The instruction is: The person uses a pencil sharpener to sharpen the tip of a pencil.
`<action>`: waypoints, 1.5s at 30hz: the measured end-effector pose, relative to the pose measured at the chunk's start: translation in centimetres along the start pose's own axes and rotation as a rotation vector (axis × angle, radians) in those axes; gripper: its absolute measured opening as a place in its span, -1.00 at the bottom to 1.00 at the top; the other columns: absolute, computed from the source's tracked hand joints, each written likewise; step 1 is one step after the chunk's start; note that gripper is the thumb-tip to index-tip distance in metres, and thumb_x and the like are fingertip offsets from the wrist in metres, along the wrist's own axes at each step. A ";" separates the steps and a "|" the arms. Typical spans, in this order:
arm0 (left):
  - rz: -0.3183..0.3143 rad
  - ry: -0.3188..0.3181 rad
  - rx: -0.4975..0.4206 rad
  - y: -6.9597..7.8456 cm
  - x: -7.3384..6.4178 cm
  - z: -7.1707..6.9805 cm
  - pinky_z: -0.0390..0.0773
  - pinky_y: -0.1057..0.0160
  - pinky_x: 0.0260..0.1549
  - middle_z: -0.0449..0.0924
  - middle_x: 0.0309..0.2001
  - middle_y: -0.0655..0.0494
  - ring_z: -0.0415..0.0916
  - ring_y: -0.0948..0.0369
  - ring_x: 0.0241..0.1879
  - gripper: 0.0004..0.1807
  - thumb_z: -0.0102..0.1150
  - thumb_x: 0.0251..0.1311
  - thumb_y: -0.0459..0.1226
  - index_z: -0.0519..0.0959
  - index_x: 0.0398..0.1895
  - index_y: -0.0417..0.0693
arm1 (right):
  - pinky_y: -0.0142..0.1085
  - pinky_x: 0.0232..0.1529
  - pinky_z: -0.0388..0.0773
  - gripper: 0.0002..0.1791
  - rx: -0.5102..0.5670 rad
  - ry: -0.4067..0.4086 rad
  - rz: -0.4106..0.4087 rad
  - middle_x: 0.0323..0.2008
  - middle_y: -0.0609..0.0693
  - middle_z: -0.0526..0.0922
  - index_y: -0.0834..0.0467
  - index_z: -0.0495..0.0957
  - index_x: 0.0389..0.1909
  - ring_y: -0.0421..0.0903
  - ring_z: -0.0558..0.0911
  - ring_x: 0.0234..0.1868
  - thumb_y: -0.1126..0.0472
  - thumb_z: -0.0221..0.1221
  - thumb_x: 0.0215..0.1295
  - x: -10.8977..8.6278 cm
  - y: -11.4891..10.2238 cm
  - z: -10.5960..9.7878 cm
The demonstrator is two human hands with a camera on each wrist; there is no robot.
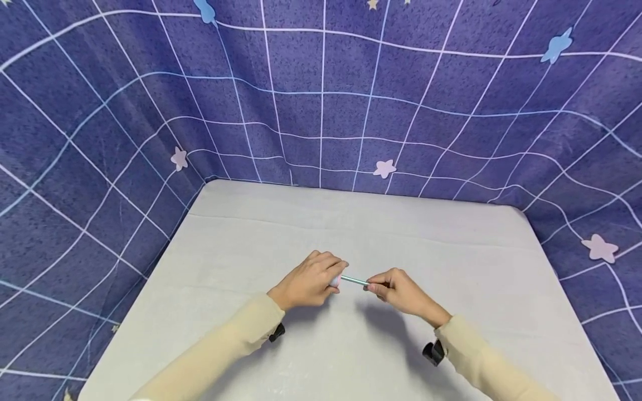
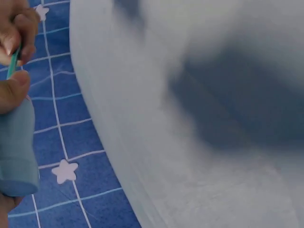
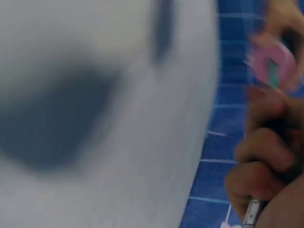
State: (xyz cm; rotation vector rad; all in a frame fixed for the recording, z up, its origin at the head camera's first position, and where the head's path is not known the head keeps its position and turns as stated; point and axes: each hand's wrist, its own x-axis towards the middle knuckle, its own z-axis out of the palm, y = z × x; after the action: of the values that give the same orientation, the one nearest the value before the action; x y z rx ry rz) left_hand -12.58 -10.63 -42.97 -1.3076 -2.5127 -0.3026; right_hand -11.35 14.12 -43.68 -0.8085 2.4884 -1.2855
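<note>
My left hand (image 1: 313,279) grips a small light-blue bottle-shaped thing (image 2: 18,137) from above, fingers wrapped round it. Its pink end (image 3: 285,61) has a hole and faces my right hand (image 1: 401,291). A slim, shiny teal pencil-like stick (image 1: 354,280) runs from that hole to my right fingertips, which pinch it. Below the curled right fingers, in the right wrist view, a silvery end (image 3: 252,212) shows. Both hands are held over the white table, and most of the blue body is hidden by the left hand in the head view.
A white cloth covers the table (image 1: 241,245). Blue-purple curtains (image 1: 301,111) with a grid and star pattern hang behind it and at both sides. Dark wrist-worn cameras (image 1: 433,353) sit under both cream sleeves (image 1: 481,356). Shadows of the arms fall on the cloth.
</note>
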 end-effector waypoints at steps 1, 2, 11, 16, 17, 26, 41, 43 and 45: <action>0.016 0.014 0.012 0.0 -0.1 0.1 0.46 0.25 -0.19 0.63 -0.08 0.08 0.53 0.20 -0.08 -0.43 0.45 -0.07 -0.15 0.55 0.04 -0.19 | -0.52 -0.70 0.11 -0.80 0.041 -0.043 0.031 -0.74 -0.13 0.37 0.31 0.68 -0.27 -0.40 0.16 -0.74 0.33 0.10 0.32 0.2 -0.1 -0.3; 0.022 0.022 0.019 0.1 -0.3 0.2 0.47 0.25 -0.17 0.63 -0.08 0.07 0.53 0.20 -0.08 -0.43 0.44 -0.07 -0.15 0.54 0.04 -0.20 | -0.51 -0.70 0.12 -0.81 0.047 -0.071 0.040 -0.74 -0.15 0.35 0.29 0.68 -0.27 -0.39 0.18 -0.74 0.33 0.09 0.33 0.3 -0.2 -0.6; -0.168 -0.063 -0.150 -0.2 0.5 -1.1 0.53 0.16 -0.03 0.63 -0.06 -0.03 0.56 0.12 -0.06 -0.38 0.39 0.00 -0.13 0.49 0.10 -0.29 | -0.50 -0.61 0.34 -0.77 -0.467 0.338 -0.259 -0.50 -0.17 0.64 0.04 0.56 -0.37 -0.41 0.38 -0.63 0.27 0.41 -0.02 0.5 -0.3 -0.3; -0.318 -0.198 -0.422 -0.7 0.9 -1.9 0.56 0.26 -0.21 0.63 -0.11 -0.01 0.52 0.22 -0.25 -0.41 0.38 0.03 -0.18 0.50 0.12 -0.26 | -0.42 -0.58 0.46 -0.91 -0.656 0.538 -0.549 -0.43 -0.12 0.70 0.09 0.57 -0.36 -0.24 0.59 -0.55 0.23 0.29 0.14 0.6 0.5 0.2; -0.341 -0.213 -0.472 -0.8 0.9 -1.9 0.54 0.30 -0.28 0.63 -0.13 0.01 0.50 0.25 -0.30 -0.41 0.38 0.03 -0.17 0.50 0.13 -0.25 | -0.38 -0.57 0.48 -0.95 -0.708 0.584 -0.598 -0.41 -0.11 0.71 0.10 0.60 -0.35 -0.20 0.62 -0.53 0.20 0.23 0.21 0.6 0.6 0.2; -0.411 -0.317 -0.769 -1.5 1.0 -3.0 0.46 0.41 -0.48 0.61 -0.33 0.13 0.42 0.33 -0.46 -0.48 0.37 0.04 -0.17 0.56 0.08 -0.19 | -0.38 -0.62 0.37 -0.78 -0.951 0.863 -0.936 -0.48 -0.10 0.70 0.14 0.71 -0.37 -0.15 0.55 -0.59 0.21 0.11 0.34 1.2 0.2 -0.3; -0.054 0.122 0.075 1.4 0.6 -0.6 0.46 0.23 -0.20 0.63 -0.11 0.03 0.54 0.16 -0.13 -0.44 0.45 -0.10 -0.16 0.55 0.01 -0.20 | -0.52 -0.74 0.14 -0.88 -0.157 0.255 -0.107 -0.66 -0.09 0.59 0.20 0.73 -0.33 -0.42 0.23 -0.73 0.28 0.24 0.19 0.1 -0.6 -0.8; 0.049 0.246 0.267 1.6 0.4 0.1 0.45 0.24 -0.23 0.63 -0.14 0.04 0.55 0.16 -0.16 -0.53 0.37 0.00 -0.16 0.56 -0.03 -0.18 | -0.50 -0.68 0.22 -0.84 0.053 0.116 0.042 -0.62 0.01 0.61 0.33 0.70 -0.28 -0.41 0.31 -0.68 0.35 0.19 0.22 0.3 -0.6 -1.5; 0.128 0.368 0.390 1.9 0.2 0.9 0.48 0.26 -0.25 0.65 -0.18 0.03 0.57 0.16 -0.20 -0.68 0.23 0.16 -0.20 0.58 -0.08 -0.19 | -0.50 -0.66 0.21 -0.81 0.194 -0.009 0.119 -0.62 0.11 0.60 0.44 0.66 -0.26 -0.38 0.31 -0.68 0.40 0.14 0.25 0.4 -0.4 -2.1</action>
State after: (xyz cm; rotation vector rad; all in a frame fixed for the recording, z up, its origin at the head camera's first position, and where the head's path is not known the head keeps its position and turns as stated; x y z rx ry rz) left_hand -11.30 -9.12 -43.64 -1.1293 -2.0418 -0.0165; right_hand -12.48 15.15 -42.10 -0.6096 2.3204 -1.4483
